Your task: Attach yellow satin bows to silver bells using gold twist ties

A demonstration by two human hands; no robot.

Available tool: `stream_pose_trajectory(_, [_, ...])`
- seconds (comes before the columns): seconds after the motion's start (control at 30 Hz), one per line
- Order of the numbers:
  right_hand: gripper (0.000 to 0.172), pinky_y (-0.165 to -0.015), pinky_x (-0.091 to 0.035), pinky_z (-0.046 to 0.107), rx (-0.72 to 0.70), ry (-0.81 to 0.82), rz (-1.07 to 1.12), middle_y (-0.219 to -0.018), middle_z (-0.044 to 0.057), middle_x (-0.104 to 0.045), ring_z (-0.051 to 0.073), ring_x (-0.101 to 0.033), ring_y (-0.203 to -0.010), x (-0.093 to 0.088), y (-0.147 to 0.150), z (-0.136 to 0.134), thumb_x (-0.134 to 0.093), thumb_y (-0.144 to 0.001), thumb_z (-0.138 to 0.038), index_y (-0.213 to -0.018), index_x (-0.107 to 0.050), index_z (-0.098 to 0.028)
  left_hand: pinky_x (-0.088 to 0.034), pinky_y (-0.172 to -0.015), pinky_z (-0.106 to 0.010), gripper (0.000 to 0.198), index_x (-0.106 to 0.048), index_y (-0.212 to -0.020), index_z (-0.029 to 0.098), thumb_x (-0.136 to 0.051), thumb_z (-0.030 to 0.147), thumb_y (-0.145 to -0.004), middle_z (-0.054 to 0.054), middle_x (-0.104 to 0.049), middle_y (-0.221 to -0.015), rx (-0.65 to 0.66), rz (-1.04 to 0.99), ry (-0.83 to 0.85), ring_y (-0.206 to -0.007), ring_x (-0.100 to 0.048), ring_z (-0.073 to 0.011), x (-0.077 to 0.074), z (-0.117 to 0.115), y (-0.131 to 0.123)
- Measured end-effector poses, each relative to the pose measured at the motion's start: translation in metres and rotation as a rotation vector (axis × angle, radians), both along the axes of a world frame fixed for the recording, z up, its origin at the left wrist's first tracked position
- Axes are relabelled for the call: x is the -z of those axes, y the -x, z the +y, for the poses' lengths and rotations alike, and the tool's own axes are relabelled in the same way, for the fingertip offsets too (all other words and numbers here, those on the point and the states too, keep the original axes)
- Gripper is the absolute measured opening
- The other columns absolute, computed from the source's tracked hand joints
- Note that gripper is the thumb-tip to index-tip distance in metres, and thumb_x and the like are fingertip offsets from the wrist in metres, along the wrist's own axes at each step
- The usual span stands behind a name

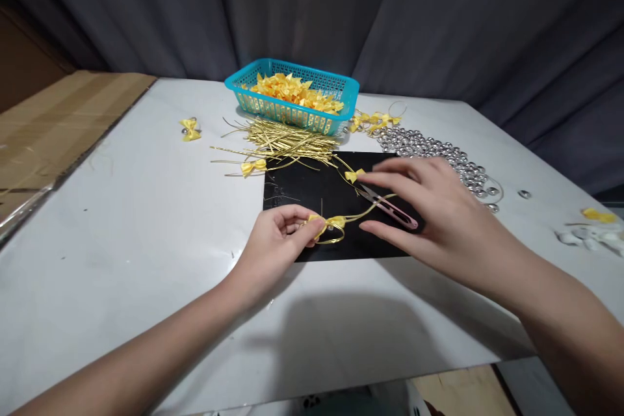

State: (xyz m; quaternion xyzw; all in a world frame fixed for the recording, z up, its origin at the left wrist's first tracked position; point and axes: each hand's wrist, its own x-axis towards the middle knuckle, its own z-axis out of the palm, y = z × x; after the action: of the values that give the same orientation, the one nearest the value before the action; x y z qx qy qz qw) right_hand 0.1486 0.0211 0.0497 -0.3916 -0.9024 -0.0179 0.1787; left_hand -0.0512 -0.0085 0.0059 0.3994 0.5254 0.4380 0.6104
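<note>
Between thumb and fingers, my left hand (275, 234) pinches a yellow ribbon bow (335, 222) with a loop of gold cord below it. Two cord tails stretch from this bow to the right, and a small clear bead seems to sit at its middle. My right hand (441, 208) hovers to the right with thumb and fingers spread, holding nothing. Under its palm lie pink-handled thread snips (397, 213) on a black mat (355, 248). A second yellow bow (354, 176) is close to the right fingertips. Another bow on cord (253, 168) rests at the mat's upper left corner.
Behind the mat is a pile of gold cords (287, 141), then a blue basket (351, 94) of yellow bows. Many silver beads (448, 155) spread at the right, beside finished-looking bows (375, 121). One beaded bow (190, 130) lies far left. Cardboard (82, 104) borders the table's left.
</note>
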Motion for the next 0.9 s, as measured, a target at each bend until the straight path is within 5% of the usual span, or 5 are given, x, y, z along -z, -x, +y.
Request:
stream_pose_trajectory(0.1, [0.03, -0.092, -0.037, 0.043, -0.06, -0.056, 0.043, -0.12, 0.013, -0.053, 0.028, -0.044, -0.11, 0.005, 0.007, -0.001, -0.058, -0.083, -0.029, -0.112, -0.058, -0.018, -0.04, -0.06, -0.022, 0.012, -0.065, -0.067, 0.014, -0.066, 0.024, -0.072, 0.0, -0.061, -0.062, 0.017, -0.012, -0.007, -0.059, -0.052, -0.0098, 0.002, 0.0, 0.0])
stream_pose_trajectory(0.2, [0.015, -0.082, -0.042, 0.036, -0.17, -0.009, 0.065, -0.103, 0.01, -0.06, 0.021, -0.05, -0.095, 0.012, 0.014, -0.005, -0.055, -0.085, -0.022, -0.097, -0.064, -0.018, -0.04, -0.059, -0.021, 0.012, -0.064, -0.067, 0.013, -0.066, 0.023, -0.073, 0.001, -0.06, -0.063, 0.039, -0.028, -0.005, -0.059, -0.051, -0.0088, 0.003, 0.0, 0.001])
stream_pose_trajectory(0.4, [0.017, -0.069, -0.039, 0.032, -0.211, -0.055, 0.021, -0.087, 0.007, -0.064, 0.017, -0.051, -0.078, 0.017, 0.018, -0.006, -0.048, -0.088, -0.014, -0.094, -0.064, -0.016, -0.039, -0.059, -0.022, 0.013, -0.064, -0.065, 0.013, -0.067, 0.024, -0.072, 0.001, -0.059, -0.061, 0.043, -0.013, -0.008, -0.059, -0.051, -0.0096, 0.001, -0.001, 0.001])
stream_pose_trajectory(0.6, [0.013, -0.063, -0.04, 0.024, -0.165, 0.252, 0.089, -0.081, 0.005, -0.059, 0.012, -0.054, -0.071, 0.009, 0.009, -0.003, -0.047, -0.089, -0.019, -0.083, -0.058, -0.015, -0.039, -0.059, -0.022, 0.013, -0.063, -0.067, 0.013, -0.064, 0.024, -0.074, 0.0, -0.06, -0.063, 0.043, 0.028, -0.029, -0.06, -0.052, -0.0098, 0.001, -0.001, 0.001])
stream_pose_trajectory(0.9, [0.019, -0.043, -0.03, 0.017, 0.034, 0.702, 0.213, -0.057, -0.004, -0.044, 0.007, -0.038, -0.049, -0.001, 0.012, -0.004, -0.042, -0.091, -0.032, -0.083, -0.05, -0.017, -0.036, -0.055, -0.021, 0.013, -0.06, -0.068, 0.012, -0.061, 0.024, -0.075, 0.002, -0.056, -0.061, 0.106, 0.176, -0.093, -0.057, -0.048, -0.009, 0.001, -0.001, 0.001])
